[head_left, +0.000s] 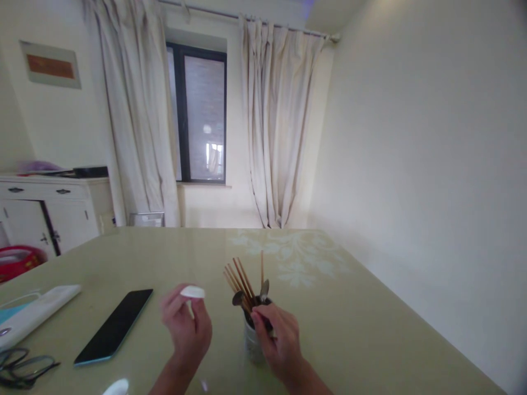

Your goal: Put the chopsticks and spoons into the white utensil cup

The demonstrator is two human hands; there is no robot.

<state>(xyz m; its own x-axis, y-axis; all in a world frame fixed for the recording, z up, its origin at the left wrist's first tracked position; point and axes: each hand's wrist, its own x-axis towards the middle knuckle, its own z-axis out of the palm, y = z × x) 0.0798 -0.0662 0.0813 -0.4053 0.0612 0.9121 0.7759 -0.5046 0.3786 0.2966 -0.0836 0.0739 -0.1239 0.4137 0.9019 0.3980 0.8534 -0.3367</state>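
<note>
My left hand [188, 323] is raised above the table, its thumb and fingers pinched on a small white oval object [192, 292]. It might be the end of a spoon, but most of it is hidden. To its right stands a grey cup [253, 345] holding several brown chopsticks [242, 281] and dark metal spoons [264, 289]. One chopstick [262, 269] stands apart, nearly upright. At the cup's rim is my right hand [280, 334], thumb and forefinger closed together. Whatever lies between those fingertips cannot be made out.
A black tablet-like slab [115, 326] lies left of my left hand. Further left are eyeglasses [24, 366] and a long white case [45, 312]. A white rounded thing [117, 387] shows at the bottom edge. The wall [432, 192] borders the table's right side.
</note>
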